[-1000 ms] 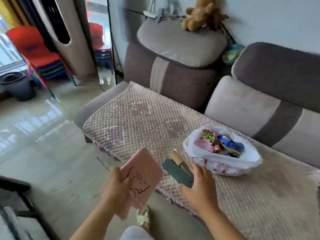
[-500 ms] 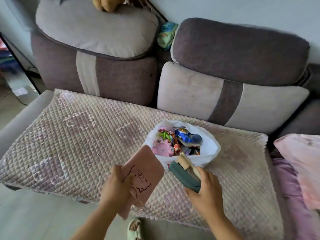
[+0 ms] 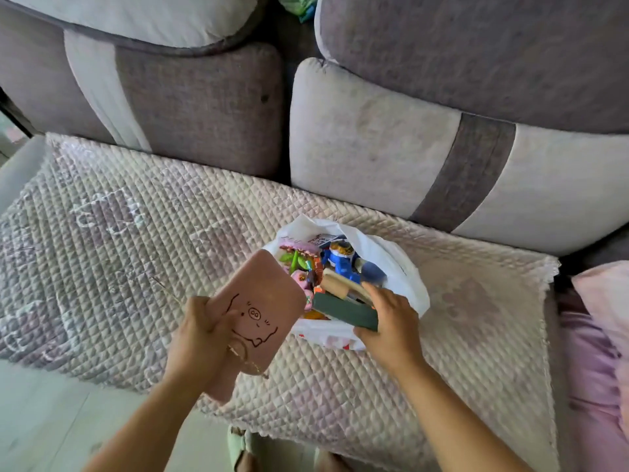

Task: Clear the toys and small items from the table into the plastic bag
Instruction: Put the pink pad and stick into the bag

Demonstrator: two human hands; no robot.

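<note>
I see my right hand (image 3: 391, 321) now carrying the dark green block (image 3: 343, 311) and the tan piece (image 3: 337, 287) over the open mouth of the white plastic bag (image 3: 408, 281), where before it was short of the rim. My left hand (image 3: 200, 335) brings the pink case (image 3: 258, 308) up against the bag's left edge.

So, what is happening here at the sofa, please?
A person is gathering small things into a white plastic bag that sits open on the quilted sofa cover. The bag already holds toys, among them a blue figure. The right hand grips a dark green block together with a wooden piece just above the bag's mouth. The left hand holds a pink case with a cartoon drawing beside the bag, not yet put in.
</note>
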